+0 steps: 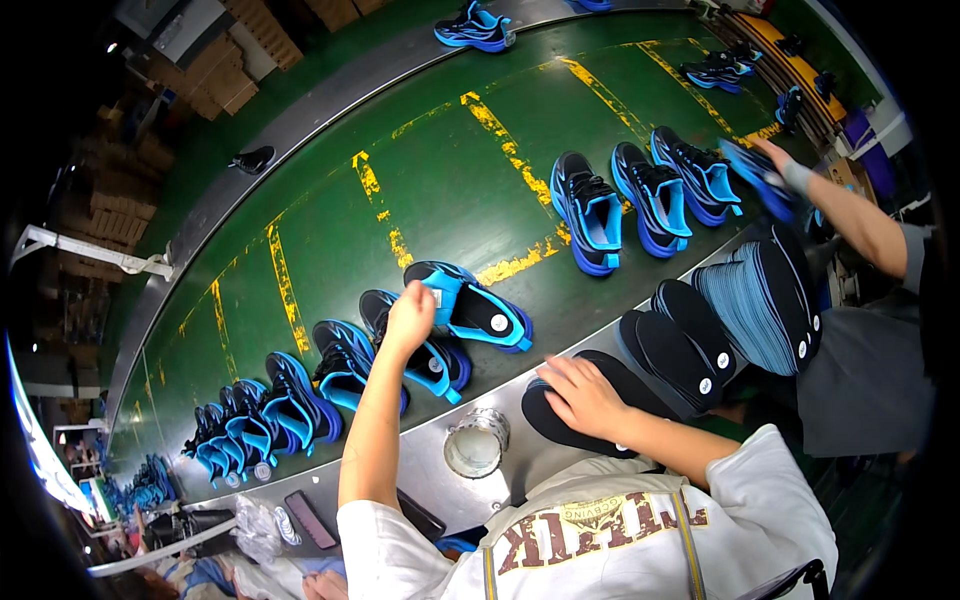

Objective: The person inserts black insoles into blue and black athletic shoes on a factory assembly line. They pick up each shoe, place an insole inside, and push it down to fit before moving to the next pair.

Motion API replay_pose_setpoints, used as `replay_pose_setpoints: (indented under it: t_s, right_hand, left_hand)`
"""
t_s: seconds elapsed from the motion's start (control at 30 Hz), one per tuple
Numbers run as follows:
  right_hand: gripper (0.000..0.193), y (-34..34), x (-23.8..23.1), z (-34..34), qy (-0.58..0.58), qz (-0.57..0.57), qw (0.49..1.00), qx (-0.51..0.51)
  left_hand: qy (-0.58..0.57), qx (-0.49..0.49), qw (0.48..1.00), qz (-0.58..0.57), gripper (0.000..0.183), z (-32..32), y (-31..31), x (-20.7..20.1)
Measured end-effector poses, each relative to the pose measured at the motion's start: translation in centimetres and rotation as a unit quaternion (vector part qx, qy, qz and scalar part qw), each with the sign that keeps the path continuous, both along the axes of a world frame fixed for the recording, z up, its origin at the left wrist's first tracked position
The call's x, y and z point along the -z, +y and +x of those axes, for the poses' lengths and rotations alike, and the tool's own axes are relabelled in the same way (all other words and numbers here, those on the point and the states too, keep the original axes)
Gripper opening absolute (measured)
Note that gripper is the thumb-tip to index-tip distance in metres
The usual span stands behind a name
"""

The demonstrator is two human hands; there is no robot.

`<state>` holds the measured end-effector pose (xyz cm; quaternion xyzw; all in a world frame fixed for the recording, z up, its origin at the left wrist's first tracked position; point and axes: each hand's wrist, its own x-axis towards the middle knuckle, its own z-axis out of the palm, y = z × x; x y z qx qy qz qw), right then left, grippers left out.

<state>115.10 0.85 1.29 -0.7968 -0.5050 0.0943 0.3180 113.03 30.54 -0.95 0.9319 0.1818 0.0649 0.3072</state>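
My left hand (pixel 410 318) is closed on the blue tongue of a black-and-blue sneaker (pixel 492 318), whose opening faces me and shows an insole with a white round sticker inside. Just left of it, partly behind my forearm, stands another sneaker (pixel 435 368) with a similar sticker inside. My right hand (pixel 585 395) lies with fingers stretched out on black insoles (pixel 560 425) at the near metal edge. The undersides of its fingers are hidden.
Several sneakers (pixel 290 400) line the green conveyor (pixel 440 190) on the left, and more (pixel 588 215) stand to the right. Insole stacks (pixel 750 300), a white-smeared can (pixel 476 443) and a phone (pixel 310 520) lie nearby. At right, a co-worker's hand (pixel 775 155) holds a blurred blue item.
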Motion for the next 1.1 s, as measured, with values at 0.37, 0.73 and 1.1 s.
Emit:
replay_pose_setpoints:
  t_s: [0.37,0.73,1.1]
  right_hand:
    - [0.052,-11.2,1.4,-4.7,-0.075,-0.183,0.98,-0.008]
    - [0.048,-11.9,3.0,-3.8,0.02,-0.07,0.997,0.018]
    - [0.039,-13.3,-3.2,2.4,0.262,-0.004,0.956,0.134]
  left_hand:
    - [-0.129,-0.16,0.831,-0.517,0.014,6.7,-2.7,-6.4]
    - [0.079,0.106,0.986,0.102,0.057,19.8,-15.7,-2.1]
    - [0.006,0.084,0.987,0.136,0.043,18.3,-11.6,-1.6]
